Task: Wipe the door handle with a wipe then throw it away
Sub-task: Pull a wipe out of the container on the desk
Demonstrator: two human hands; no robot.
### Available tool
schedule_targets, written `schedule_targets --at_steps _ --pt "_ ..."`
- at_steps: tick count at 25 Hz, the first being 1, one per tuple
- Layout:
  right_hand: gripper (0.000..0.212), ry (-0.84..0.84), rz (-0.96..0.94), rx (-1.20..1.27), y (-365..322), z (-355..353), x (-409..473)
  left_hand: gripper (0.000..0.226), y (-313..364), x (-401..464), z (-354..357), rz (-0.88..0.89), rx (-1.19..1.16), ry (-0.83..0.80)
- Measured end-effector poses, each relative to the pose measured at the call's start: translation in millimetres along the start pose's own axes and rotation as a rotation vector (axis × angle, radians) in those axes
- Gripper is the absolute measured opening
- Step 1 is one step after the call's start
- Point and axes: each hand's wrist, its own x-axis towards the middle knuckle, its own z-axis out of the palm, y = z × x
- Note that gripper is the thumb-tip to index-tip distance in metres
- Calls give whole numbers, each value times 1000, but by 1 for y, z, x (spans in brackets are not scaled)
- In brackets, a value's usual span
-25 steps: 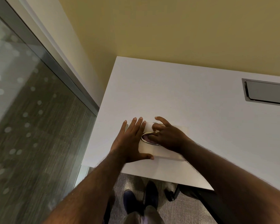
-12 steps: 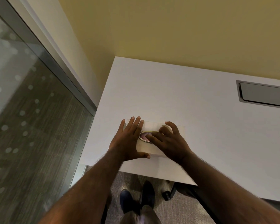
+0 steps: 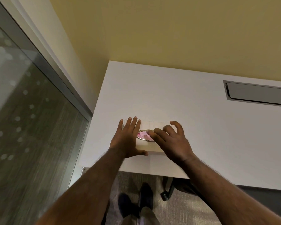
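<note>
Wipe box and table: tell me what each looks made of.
Wipe box: probably matte cream cardboard, going by its flat faces and crisp edges; the oval opening shows a glossy rim, perhaps plastic film. Table: smooth white laminate, apparently, with an even, dull sheen.

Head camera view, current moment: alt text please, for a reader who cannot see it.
A left hand lies flat on a pale wipe box on a white table, while the right hand reaches fingers into its oval opening. No wipe is out yet.

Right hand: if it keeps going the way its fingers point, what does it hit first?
The right hand points left, fingertips already at the oval opening of the wipe box. Going on, it would probably meet the left hand, flat on the box beside the opening. Depth unclear.
</note>
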Motion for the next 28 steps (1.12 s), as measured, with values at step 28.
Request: schedule_targets --at_steps 28 --pt "56 293 109 41 -94 -99 40 94 -8 -115 -39 -50 -328 164"
